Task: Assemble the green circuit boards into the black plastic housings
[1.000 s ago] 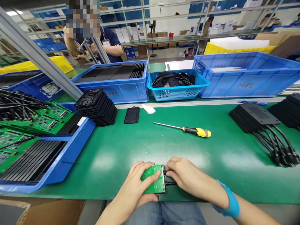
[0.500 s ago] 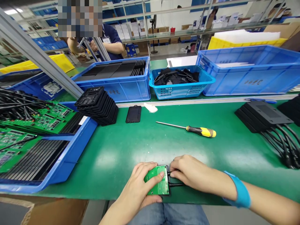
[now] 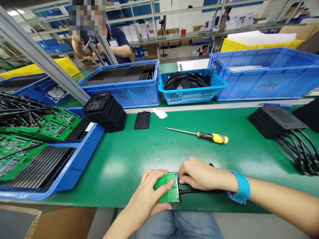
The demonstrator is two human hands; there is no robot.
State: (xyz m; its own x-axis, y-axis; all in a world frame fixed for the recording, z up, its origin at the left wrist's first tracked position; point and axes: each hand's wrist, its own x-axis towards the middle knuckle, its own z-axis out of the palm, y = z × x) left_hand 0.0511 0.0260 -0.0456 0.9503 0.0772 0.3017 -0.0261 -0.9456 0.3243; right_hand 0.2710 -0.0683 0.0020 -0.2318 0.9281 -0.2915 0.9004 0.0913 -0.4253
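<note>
My left hand (image 3: 152,192) is closed around a green circuit board (image 3: 171,196) that sits in a black plastic case, its thumb pressing on the board's face. Two black cables leave the right side of the board. The lower cable (image 3: 186,191) runs to the right under my right wrist. At the board's upper right edge, my right hand (image 3: 194,174) pinches the upper cable close to where it enters the case; the fingers hide most of that cable. A screwdriver (image 3: 211,136) with a yellow and black handle lies beyond my hands.
A stack of black cases (image 3: 106,113) and one single case (image 3: 142,120) stand ahead left. Circuit boards with cables fill a blue bin (image 3: 84,149) at left. Finished-looking black boxes with cables (image 3: 279,121) lie right. A blue basket (image 3: 191,96) stands behind; a person (image 3: 119,46) works across.
My right hand has shifted slightly left and up, its fingers now closer against the case edge. A dark cable end shows behind the right wrist. My left hand keeps its hold.
</note>
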